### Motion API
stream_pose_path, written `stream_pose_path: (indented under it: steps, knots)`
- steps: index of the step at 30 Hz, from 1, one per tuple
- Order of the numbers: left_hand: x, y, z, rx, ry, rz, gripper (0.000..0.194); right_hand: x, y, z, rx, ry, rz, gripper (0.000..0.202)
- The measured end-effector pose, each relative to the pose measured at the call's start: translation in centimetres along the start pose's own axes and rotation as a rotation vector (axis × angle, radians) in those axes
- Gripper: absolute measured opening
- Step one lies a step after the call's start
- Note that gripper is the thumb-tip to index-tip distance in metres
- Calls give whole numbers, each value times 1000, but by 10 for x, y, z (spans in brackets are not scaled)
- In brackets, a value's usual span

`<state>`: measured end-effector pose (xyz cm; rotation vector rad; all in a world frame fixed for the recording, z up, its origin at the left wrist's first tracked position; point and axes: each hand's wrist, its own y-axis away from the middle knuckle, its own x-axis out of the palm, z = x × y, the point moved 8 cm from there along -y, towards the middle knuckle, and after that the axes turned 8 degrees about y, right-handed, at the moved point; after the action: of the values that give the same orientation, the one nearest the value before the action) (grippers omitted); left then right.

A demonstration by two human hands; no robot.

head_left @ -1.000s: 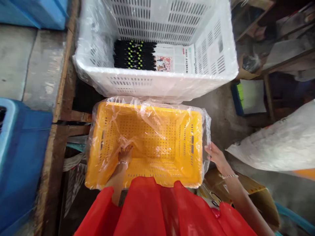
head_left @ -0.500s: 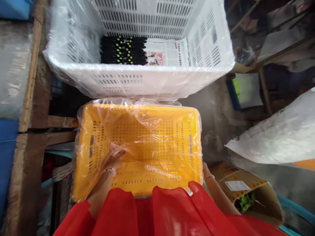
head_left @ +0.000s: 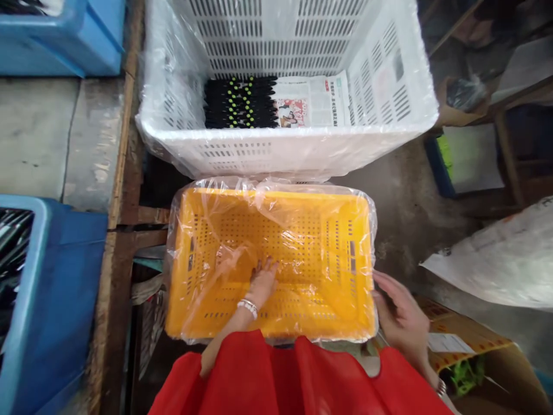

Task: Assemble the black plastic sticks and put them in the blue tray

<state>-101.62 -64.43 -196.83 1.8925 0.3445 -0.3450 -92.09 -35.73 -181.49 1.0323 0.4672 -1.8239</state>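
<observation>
A yellow basket [head_left: 276, 323] lined with clear plastic film [head_left: 242, 230] stands in front of me. Inside it, my left hand [head_left: 264, 281] presses on the film with its fingers spread. At the basket's right edge is my right hand [head_left: 401, 314], fingers apart and fingertips by the film-covered rim. Behind the yellow basket is a larger white basket [head_left: 289, 147], also wrapped in film. It holds a row of black pieces with yellow-green dots [head_left: 239, 104] beside a printed newspaper sheet [head_left: 313, 104].
Blue bins [head_left: 69, 276] stand at the left beside a wooden beam [head_left: 123, 115]. On the right are a white sack [head_left: 510, 253], an open cardboard box [head_left: 514, 369] with green items, and a blue tray [head_left: 440, 164] with a sheet.
The view has shifted left, bringing the blue bins in. My left hand has moved from the basket's left side toward its middle. My right hand has come up more fully into view at the right edge.
</observation>
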Motion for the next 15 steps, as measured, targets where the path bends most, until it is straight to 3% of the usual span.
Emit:
stream_pose_path:
  steps: [2, 3, 6, 8, 11, 15]
  knots:
    - [14, 1, -11, 3, 17, 54, 72, 41, -4, 32, -236, 154, 261, 40]
    - [19, 3, -12, -6, 21, 72, 74, 66, -8, 37, -284, 266, 367, 47]
    - [21, 14, 3, -78, 12, 75, 75, 136, -30, 12, -128, 701, 546, 83]
    - [12, 23, 24, -150, 0, 50, 74, 172, -45, 0, -78, 777, 591, 97]
    - [-6, 33, 62, -242, -12, 8, 75, 208, -61, -15, -54, 817, 615, 88]
    - [-16, 35, 106, -316, 8, -20, 77, 231, -64, -30, -53, 838, 652, 66]
